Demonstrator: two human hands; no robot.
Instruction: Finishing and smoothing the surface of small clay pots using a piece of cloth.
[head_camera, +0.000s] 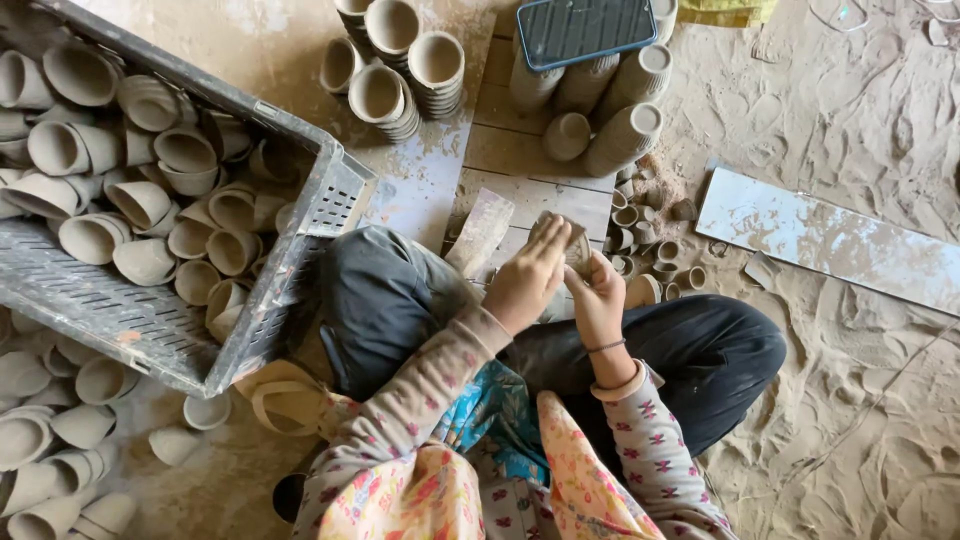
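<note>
The person sits cross-legged on the sandy floor (850, 400). The left hand (527, 280) and right hand (597, 300) meet above the knees, fingers clenched around one small clay cup (576, 248) held between them. To the left a grey plastic crate (150, 330) brims with cups; beyond, stacked cups (400, 70) stand on wooden boards (520, 150).

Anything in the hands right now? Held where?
Yes: one small clay cup, held between both hands. The left hand covers its near side and top; the right hand grips it from below. Exact finger placement cannot be told.
</note>
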